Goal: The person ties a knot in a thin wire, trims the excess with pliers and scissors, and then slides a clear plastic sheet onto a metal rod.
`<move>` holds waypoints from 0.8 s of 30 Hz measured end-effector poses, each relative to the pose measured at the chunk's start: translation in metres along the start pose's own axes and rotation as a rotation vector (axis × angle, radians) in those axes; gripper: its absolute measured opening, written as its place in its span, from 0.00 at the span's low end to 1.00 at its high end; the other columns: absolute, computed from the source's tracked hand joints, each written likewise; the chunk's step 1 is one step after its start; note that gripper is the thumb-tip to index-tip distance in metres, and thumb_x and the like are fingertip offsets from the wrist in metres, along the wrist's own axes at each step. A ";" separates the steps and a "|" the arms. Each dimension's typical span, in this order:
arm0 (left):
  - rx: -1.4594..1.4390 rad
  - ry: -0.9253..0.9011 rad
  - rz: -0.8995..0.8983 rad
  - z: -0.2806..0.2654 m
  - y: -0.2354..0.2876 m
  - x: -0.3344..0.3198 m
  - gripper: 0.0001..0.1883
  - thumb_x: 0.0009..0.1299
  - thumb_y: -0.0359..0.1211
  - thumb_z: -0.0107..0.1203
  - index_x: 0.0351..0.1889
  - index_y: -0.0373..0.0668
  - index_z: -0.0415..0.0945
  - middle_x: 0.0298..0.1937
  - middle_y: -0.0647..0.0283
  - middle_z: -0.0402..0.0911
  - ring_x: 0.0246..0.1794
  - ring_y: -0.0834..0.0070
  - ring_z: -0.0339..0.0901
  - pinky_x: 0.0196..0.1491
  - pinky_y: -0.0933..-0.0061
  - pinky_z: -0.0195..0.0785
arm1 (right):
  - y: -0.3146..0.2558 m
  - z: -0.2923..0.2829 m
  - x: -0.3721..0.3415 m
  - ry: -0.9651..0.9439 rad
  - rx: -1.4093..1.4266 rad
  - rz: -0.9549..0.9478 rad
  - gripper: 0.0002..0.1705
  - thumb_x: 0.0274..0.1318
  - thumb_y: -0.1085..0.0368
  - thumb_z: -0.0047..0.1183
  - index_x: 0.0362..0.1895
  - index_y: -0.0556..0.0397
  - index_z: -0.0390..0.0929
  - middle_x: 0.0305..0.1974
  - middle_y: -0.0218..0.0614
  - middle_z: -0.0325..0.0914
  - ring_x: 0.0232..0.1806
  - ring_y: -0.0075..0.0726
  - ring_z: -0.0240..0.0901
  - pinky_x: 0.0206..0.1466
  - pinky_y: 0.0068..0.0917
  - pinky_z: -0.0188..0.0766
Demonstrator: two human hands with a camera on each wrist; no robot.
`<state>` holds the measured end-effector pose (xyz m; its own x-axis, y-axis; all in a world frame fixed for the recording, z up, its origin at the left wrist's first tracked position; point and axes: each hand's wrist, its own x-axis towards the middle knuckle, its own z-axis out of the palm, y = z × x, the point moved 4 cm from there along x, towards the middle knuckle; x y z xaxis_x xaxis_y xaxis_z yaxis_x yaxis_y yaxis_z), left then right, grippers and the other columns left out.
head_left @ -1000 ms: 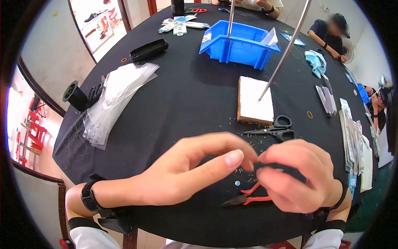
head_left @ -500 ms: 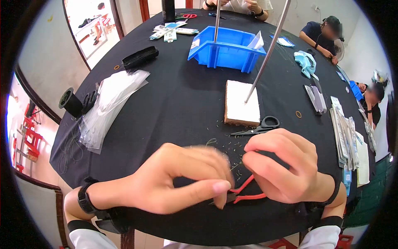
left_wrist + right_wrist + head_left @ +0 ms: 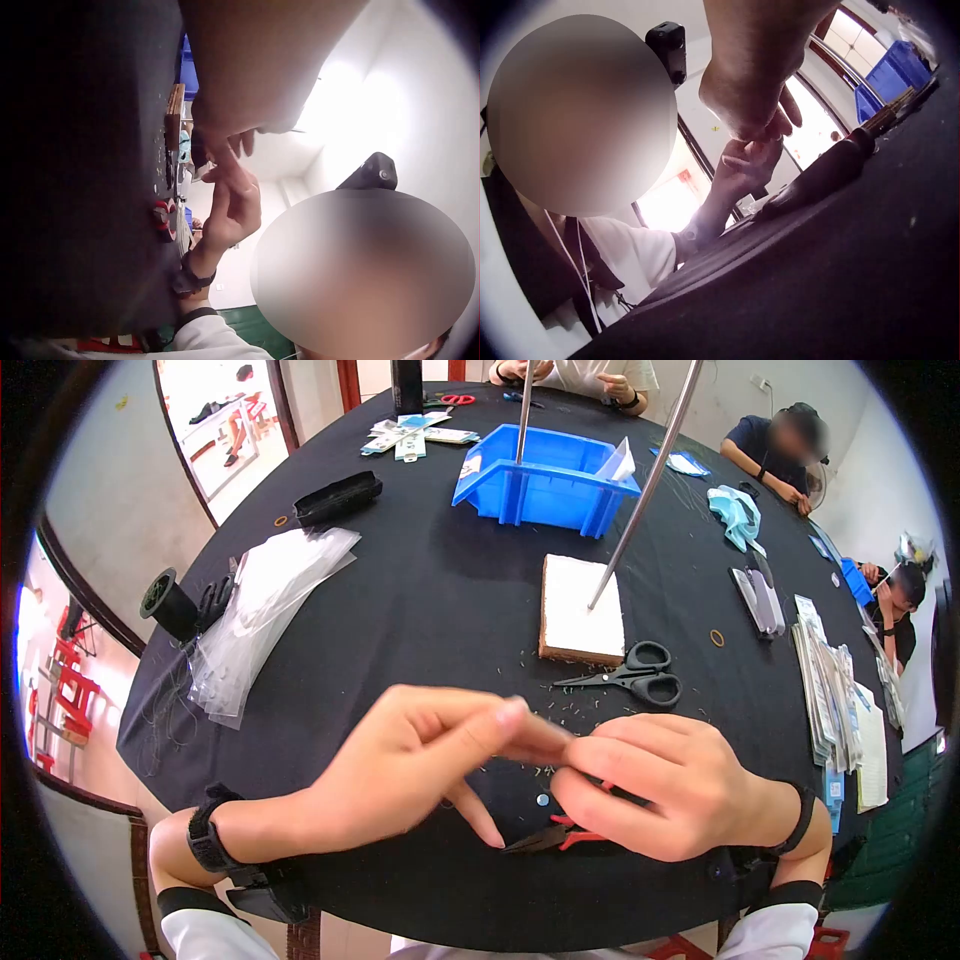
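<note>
Fingertips meet over a black-covered table [image 3: 400,905] as a person's left hand [image 3: 425,765] reaches in from lower left and the right hand [image 3: 665,788] from lower right, each wrist wearing a dark band. The left hand's fingers spread at differing angles, its thumb raised and one finger pointing down; the right hand's fingers curl with their tips drawn together. Blur and overlap make it impossible to tell whether either hand grasps anything thin where they meet. The red-handled pliers [image 3: 560,836] lie at lower center, partly hidden by the right hand and with their dark nose toward the left; whether the downward left finger touches the tip cannot be told. A small pale disc [image 3: 543,800] sits just above the pliers in the frame, below scattered clippings [image 3: 565,712]. Black scissors [image 3: 632,676] lie right of center, near a white-topped block [image 3: 580,630] with a slanting metal rod [image 3: 642,490]. A blue bin [image 3: 560,495] stands at upper center, while clear plastic sleeves [image 3: 265,620] and a black spool [image 3: 168,605] occupy the left. At right, flat packets [image 3: 825,695] are stacked near a stapler [image 3: 758,600], with another person [image 3: 765,450] at upper right.
</note>
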<state>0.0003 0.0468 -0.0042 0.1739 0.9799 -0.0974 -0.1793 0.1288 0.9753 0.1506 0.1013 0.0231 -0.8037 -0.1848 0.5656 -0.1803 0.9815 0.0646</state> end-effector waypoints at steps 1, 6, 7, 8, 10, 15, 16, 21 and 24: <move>0.130 -0.037 -0.016 0.001 -0.002 -0.001 0.24 0.77 0.41 0.35 0.48 0.26 0.73 0.49 0.48 0.76 0.51 0.68 0.75 0.29 0.75 0.80 | 0.000 0.000 -0.001 -0.015 -0.007 0.009 0.09 0.35 0.67 0.55 0.27 0.54 0.73 0.27 0.30 0.64 0.28 0.27 0.68 0.28 0.21 0.67; 0.425 -0.016 -0.043 0.003 -0.005 -0.003 0.17 0.76 0.34 0.38 0.41 0.31 0.75 0.31 0.62 0.76 0.26 0.83 0.74 0.24 0.83 0.71 | 0.002 0.001 0.001 -0.061 -0.008 0.029 0.10 0.37 0.67 0.55 0.28 0.54 0.73 0.27 0.30 0.64 0.28 0.28 0.68 0.29 0.22 0.67; 0.453 -0.040 -0.052 0.003 -0.005 -0.003 0.16 0.76 0.35 0.39 0.40 0.32 0.75 0.29 0.63 0.76 0.25 0.84 0.73 0.23 0.83 0.69 | 0.002 0.001 0.002 -0.069 -0.005 0.028 0.10 0.37 0.66 0.55 0.28 0.54 0.73 0.28 0.30 0.64 0.29 0.28 0.68 0.29 0.23 0.67; 0.480 -0.064 -0.060 0.004 -0.004 -0.004 0.16 0.76 0.35 0.39 0.39 0.33 0.76 0.28 0.65 0.75 0.24 0.85 0.72 0.22 0.83 0.67 | 0.003 0.001 0.002 -0.077 0.004 0.034 0.10 0.35 0.67 0.56 0.28 0.54 0.74 0.29 0.32 0.67 0.29 0.29 0.69 0.28 0.23 0.69; 0.506 -0.118 -0.054 0.005 -0.004 -0.004 0.15 0.76 0.35 0.40 0.37 0.35 0.76 0.26 0.67 0.74 0.21 0.87 0.69 0.20 0.83 0.62 | 0.004 0.001 0.002 -0.092 0.021 0.046 0.12 0.31 0.69 0.58 0.28 0.54 0.76 0.32 0.35 0.72 0.28 0.33 0.73 0.27 0.23 0.72; 0.415 -0.176 -0.070 0.005 -0.007 -0.003 0.12 0.71 0.31 0.43 0.30 0.35 0.73 0.24 0.62 0.76 0.24 0.77 0.71 0.29 0.73 0.62 | 0.004 0.001 0.002 -0.070 0.043 0.040 0.12 0.31 0.69 0.58 0.29 0.53 0.77 0.33 0.35 0.73 0.29 0.33 0.73 0.27 0.23 0.72; 0.400 -0.193 -0.083 0.005 -0.008 -0.003 0.12 0.72 0.31 0.42 0.30 0.35 0.73 0.24 0.63 0.76 0.24 0.78 0.70 0.29 0.73 0.62 | 0.004 0.001 0.002 -0.067 0.042 0.036 0.13 0.32 0.68 0.59 0.29 0.53 0.77 0.34 0.35 0.73 0.29 0.33 0.73 0.27 0.23 0.72; 0.365 -0.257 -0.082 0.004 -0.011 -0.002 0.13 0.72 0.32 0.41 0.32 0.35 0.75 0.24 0.66 0.75 0.23 0.81 0.67 0.28 0.75 0.60 | 0.005 0.001 0.001 -0.072 0.059 0.050 0.13 0.32 0.68 0.58 0.31 0.52 0.77 0.34 0.35 0.73 0.30 0.34 0.73 0.28 0.23 0.73; 0.280 -0.260 -0.125 0.005 -0.012 -0.001 0.14 0.73 0.32 0.40 0.36 0.35 0.76 0.23 0.67 0.75 0.24 0.83 0.66 0.28 0.77 0.59 | 0.007 0.000 0.001 -0.075 0.064 0.073 0.13 0.34 0.68 0.58 0.31 0.53 0.77 0.33 0.36 0.73 0.29 0.34 0.73 0.29 0.24 0.74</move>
<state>0.0073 0.0438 -0.0151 0.4237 0.8834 -0.2001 0.1237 0.1625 0.9789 0.1482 0.1080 0.0241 -0.8557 -0.1183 0.5038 -0.1535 0.9877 -0.0288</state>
